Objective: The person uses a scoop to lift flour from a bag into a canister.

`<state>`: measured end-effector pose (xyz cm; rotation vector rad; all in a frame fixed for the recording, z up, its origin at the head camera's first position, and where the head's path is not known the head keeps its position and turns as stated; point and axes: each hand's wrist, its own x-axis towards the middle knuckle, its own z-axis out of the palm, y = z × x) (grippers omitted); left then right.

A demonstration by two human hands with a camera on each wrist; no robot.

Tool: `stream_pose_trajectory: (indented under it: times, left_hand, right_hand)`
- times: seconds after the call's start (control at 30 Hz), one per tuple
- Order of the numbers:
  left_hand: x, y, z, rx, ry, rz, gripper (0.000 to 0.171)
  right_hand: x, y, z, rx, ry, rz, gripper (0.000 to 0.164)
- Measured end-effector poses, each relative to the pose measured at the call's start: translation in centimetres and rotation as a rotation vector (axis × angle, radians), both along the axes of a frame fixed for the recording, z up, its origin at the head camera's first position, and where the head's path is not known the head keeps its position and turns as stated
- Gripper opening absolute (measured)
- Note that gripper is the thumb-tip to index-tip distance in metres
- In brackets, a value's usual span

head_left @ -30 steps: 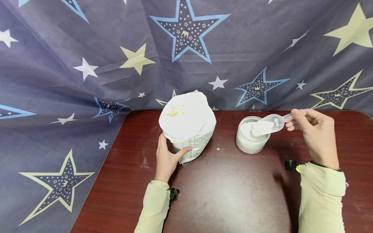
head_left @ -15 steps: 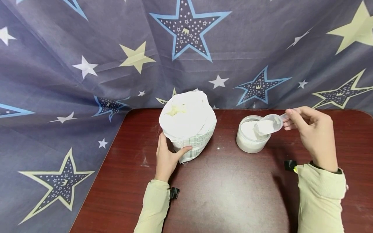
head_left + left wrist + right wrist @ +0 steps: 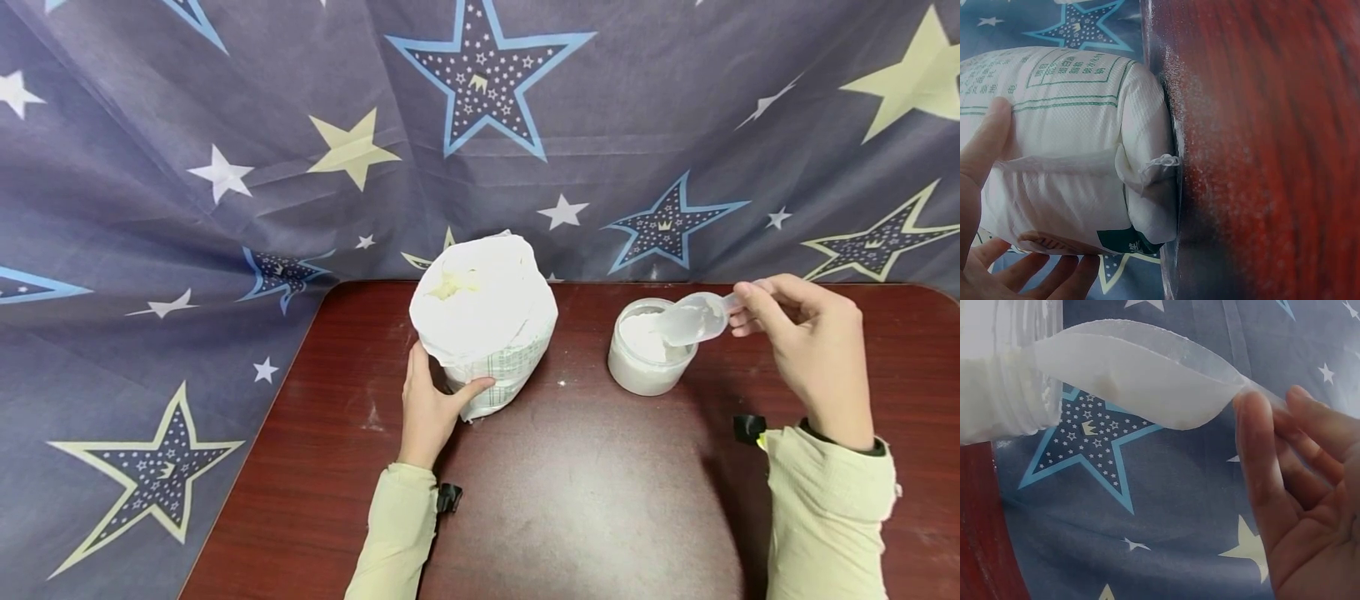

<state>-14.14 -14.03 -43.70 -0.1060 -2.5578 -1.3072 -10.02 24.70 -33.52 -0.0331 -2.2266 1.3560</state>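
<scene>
My right hand [image 3: 817, 342] pinches the handle of a clear plastic scoop [image 3: 695, 320], whose tip reaches over the mouth of a clear jar [image 3: 647, 371]. White powder [image 3: 643, 335] lies in the jar. Only a thin trace of powder clings inside the scoop [image 3: 1141, 375], seen close in the right wrist view. On the left, my left hand [image 3: 432, 408] grips the lower side of an open white woven bag [image 3: 517, 354], thumb in front. In the left wrist view, green print marks the bag [image 3: 1079, 131], and the other fingers curl round its far side.
The dark red wooden table [image 3: 600, 492] carries small spots of spilled powder [image 3: 372, 417] left of the bag. Behind the table hangs a grey-blue star-patterned cloth [image 3: 480, 200].
Powder that lay in the scoop has slid out into the jar, and the scoop has tipped. My right hand has shifted slightly left; the left hand and bag stay put.
</scene>
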Motion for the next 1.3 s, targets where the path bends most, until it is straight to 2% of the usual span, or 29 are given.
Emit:
stream_pose_trajectory:
  times: [0.27, 0.6, 0.93, 1.17, 1.3]
  left_hand:
    - [0.1, 0.0, 0.0, 0.011, 0.012, 0.001, 0.101]
    - [0.2, -0.1, -0.1, 0.012, 0.013, -0.006, 0.101]
    - [0.0, -0.1, 0.0, 0.006, 0.009, -0.005, 0.103]
    - [0.0, -0.1, 0.1, 0.005, 0.000, -0.002, 0.104]
    - [0.0, -0.1, 0.1, 0.002, 0.000, -0.001, 0.102]
  right_hand:
    - [0.2, -0.1, 0.2, -0.020, 0.009, -0.029, 0.019]
    - [0.6, -0.3, 0.0, -0.092, 0.008, -0.149, 0.023]
    - [0.8, -0.9, 0.1, -0.189, 0.011, -0.177, 0.025]
    - [1.3, -1.2, 0.5, -0.064, 0.025, -0.143, 0.020]
    - [1.6, -1.7, 0.7, -0.070, 0.031, -0.133, 0.019]
